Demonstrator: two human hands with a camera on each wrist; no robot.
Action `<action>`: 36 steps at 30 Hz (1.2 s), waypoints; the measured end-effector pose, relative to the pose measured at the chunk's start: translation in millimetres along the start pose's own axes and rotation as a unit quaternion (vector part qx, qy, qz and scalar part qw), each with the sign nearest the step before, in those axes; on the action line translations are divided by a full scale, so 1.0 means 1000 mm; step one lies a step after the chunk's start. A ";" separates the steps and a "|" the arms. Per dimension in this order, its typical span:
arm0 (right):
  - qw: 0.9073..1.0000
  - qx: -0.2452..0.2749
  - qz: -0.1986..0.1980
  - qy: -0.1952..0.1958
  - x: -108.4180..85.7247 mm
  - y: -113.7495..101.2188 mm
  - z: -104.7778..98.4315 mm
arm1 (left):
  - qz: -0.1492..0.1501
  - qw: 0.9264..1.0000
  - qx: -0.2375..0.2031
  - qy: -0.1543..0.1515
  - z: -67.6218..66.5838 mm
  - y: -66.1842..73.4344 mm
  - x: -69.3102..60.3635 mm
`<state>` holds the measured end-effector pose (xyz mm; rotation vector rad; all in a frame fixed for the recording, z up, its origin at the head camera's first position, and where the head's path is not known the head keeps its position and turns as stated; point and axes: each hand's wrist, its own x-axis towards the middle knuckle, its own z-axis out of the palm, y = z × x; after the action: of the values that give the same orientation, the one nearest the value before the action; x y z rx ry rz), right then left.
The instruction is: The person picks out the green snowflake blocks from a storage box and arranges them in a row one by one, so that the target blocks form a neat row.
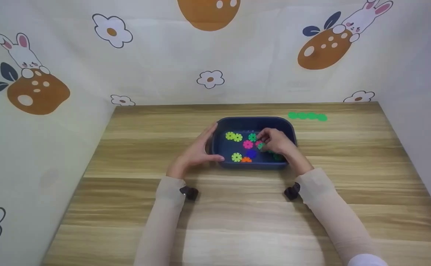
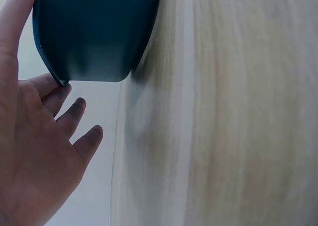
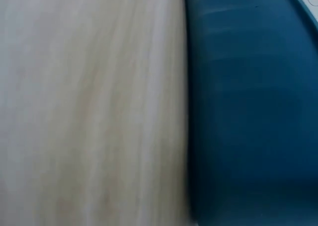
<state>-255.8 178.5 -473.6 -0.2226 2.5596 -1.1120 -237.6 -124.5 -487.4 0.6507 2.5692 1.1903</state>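
A dark blue plastic tub (image 1: 254, 166) sits on the table, with several flower-shaped plastic discs lying inside it. Among them are yellow-green discs (image 1: 236, 157), a pink disc (image 1: 248, 144), a green disc (image 1: 252, 137), a blue disc (image 1: 251, 153) and an orange disc (image 1: 246, 160). My left hand (image 1: 199, 149) spans the tub's left end, fingers extended and touching the rim; the left wrist view shows this hand (image 2: 42, 146) against the tub's end. Inside the tub's right half, my right hand (image 1: 276, 141) reaches down with bent fingers over pink and green discs. Whether it pinches one is hidden.
Behind the tub's right corner, a row of green discs (image 1: 307, 116) lies on the wooden table (image 1: 126, 207). A printed curtain (image 1: 163, 55) rises at the table's back edge and sides. In the right wrist view, the tub's outer wall (image 3: 253, 112) fills the right side.
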 end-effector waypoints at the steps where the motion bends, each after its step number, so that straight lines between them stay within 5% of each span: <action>1: 1.000 -0.010 -0.003 0.002 0.000 0.000 0.001 | 0.001 1.000 0.000 -0.001 0.000 0.000 0.000; 10: 0.999 -0.047 -0.008 0.008 0.001 -0.001 0.004 | -0.001 1.000 -0.003 0.001 0.001 -0.001 0.000; 26: 0.997 0.048 -0.037 -0.043 0.001 0.003 0.002 | -0.002 1.000 -0.003 -0.001 0.001 -0.001 -0.001; 36: 0.992 0.104 -0.060 -0.022 0.001 0.004 -0.001 | -0.011 1.000 -0.014 0.000 0.001 0.000 0.001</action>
<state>-257.2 181.9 -476.0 -0.3487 2.3960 -1.3923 -237.6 -123.5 -488.4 0.6157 2.5482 1.2175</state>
